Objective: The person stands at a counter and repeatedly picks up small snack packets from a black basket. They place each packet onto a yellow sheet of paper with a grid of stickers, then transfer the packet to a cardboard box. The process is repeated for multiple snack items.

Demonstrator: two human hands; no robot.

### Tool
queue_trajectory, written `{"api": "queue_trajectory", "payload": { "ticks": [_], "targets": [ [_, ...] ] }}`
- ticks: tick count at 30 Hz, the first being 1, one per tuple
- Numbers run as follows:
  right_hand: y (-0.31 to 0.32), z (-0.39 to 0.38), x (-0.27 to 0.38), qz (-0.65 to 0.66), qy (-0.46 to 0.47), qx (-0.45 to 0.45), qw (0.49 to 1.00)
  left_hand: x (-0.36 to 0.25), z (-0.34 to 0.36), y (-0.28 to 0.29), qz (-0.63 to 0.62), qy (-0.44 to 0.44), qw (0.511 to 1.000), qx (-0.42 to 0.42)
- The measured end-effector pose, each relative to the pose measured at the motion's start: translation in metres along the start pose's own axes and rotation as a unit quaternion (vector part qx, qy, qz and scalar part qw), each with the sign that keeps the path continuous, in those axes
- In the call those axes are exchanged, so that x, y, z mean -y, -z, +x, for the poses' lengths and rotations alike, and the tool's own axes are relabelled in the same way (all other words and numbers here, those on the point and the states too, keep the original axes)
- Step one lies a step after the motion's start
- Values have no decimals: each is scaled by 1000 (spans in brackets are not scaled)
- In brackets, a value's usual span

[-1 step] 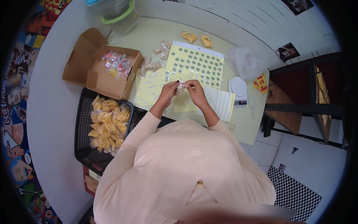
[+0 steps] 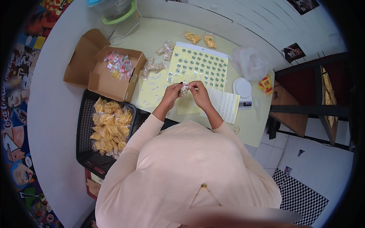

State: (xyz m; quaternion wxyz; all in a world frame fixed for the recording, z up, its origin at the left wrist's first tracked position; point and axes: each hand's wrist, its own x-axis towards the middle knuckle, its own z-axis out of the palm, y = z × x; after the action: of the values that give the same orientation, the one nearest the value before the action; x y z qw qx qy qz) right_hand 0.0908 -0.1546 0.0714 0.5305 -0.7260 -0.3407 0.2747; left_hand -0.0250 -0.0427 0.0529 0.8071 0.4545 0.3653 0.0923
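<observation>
Between my two hands is a small clear bag (image 2: 184, 91) of pale round pieces, perhaps nuts. My left hand (image 2: 173, 92) pinches one upper side of the bag, while my right hand (image 2: 199, 93) grips the opposite side of its top with closed fingertips. Beyond them lies a yellow sheet of round green stickers (image 2: 199, 62). Under and beside my right forearm is a sheet of small white labels (image 2: 224, 104). Similar filled bags (image 2: 153, 67) rest to the left of the sticker sheet, above a yellow sheet with scattered small labels (image 2: 153, 89).
At left stand an open cardboard box (image 2: 99, 85) with colourful wrapped packets and a black basket (image 2: 85, 131) full of bagged yellow snacks. Two yellow snack bags (image 2: 192, 37) lie at the back. On the right are a white scale (image 2: 242, 88), a crumpled plastic bag (image 2: 251, 64) and red-yellow packets (image 2: 265, 85).
</observation>
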Motion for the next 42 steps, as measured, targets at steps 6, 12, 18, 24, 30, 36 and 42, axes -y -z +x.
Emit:
{"api": "queue_trajectory", "payload": {
  "ticks": [6, 12, 18, 24, 30, 36, 42],
  "targets": [
    [-1, -1, 4, -27, 23, -11, 999, -2, -8, -6, -6, 0, 1000, 3],
    [-4, -3, 6, -45, 18, -22, 999, -2, -13, -7, -24, -9, 1000, 2],
    [-6, -5, 3, -44, 22, -33, 998, -2, -17, -10, -31, -26, 999, 3],
    [-7, -5, 2, -44, 20, -39, 998, 2, -16, -10, -22, -30, 999, 2],
    [-8, -5, -11, -42, 16, -45, 998, 7, -19, -14, 17, -67, 998, -8],
    [-11, -10, -14, -7, -86, -36, 996, 21, -20, -8, 28, -52, 998, -26],
    [-15, -12, -35, 9, -82, 30, 996, 33, -20, -2, -6, -54, 996, -74]
  ]
}}
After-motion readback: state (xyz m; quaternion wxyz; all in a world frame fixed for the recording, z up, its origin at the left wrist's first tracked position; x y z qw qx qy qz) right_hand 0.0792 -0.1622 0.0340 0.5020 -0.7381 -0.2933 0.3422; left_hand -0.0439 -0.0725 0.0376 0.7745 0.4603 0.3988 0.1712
